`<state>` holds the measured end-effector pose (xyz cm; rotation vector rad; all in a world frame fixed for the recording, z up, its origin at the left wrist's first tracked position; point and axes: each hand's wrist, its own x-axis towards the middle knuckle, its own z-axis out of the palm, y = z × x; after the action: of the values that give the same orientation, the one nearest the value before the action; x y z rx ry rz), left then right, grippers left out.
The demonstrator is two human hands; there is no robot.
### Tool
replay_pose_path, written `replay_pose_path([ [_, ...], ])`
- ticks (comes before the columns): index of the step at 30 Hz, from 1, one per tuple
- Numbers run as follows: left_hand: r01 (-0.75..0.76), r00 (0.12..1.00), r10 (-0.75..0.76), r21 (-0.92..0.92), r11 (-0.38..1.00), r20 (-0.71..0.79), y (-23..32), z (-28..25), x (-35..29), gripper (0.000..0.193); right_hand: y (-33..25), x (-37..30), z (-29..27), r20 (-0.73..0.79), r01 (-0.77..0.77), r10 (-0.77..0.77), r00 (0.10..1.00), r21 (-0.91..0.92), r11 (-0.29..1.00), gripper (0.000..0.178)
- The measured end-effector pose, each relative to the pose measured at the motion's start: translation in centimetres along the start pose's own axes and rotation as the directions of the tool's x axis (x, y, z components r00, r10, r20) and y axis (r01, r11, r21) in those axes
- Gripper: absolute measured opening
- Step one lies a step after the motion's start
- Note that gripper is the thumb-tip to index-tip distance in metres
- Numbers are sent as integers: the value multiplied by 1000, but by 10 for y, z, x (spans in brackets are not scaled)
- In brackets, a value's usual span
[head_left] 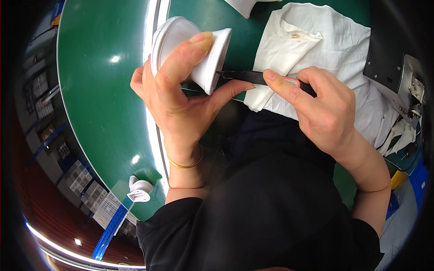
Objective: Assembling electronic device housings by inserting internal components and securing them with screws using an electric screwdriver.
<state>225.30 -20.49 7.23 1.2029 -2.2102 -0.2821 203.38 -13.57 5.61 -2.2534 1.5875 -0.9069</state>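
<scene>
My left hand (pixel 174 97) is wrapped round a white plastic part (pixel 169 40) with a flared, spool-like shape, tilted on its side above the table edge. The thumb side of this hand reaches out below the part's right rim. In my right hand (pixel 323 108) is a slim black hand tool (pixel 246 76) with a red-and-white label, pinched between thumb and fingers. Its dark tip meets the right rim of the white part; whether it presses in or only touches, I cannot tell. The tool looks like a utility knife, but its blade does not show clearly.
A crumpled white cloth (pixel 312 40) lies to the right, beyond my right hand. On the green table (pixel 99 67) a smaller white plastic part (pixel 140 190) stands at lower left. Another white piece (pixel 246 5) is cut off at the top edge. A black panel (pixel 384 49) rises at far right.
</scene>
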Motion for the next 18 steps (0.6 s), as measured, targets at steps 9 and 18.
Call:
replay_pose_path([
  [9,-79,994,79,2,997,-78,-3,3,0,97,2,0,-1,-38,45,-45,998,-7,999,47],
  [18,15,1000,-14,-120,993,7,9,-2,-9,99,12,-16,-26,23,-62,58,998,265,962,39],
])
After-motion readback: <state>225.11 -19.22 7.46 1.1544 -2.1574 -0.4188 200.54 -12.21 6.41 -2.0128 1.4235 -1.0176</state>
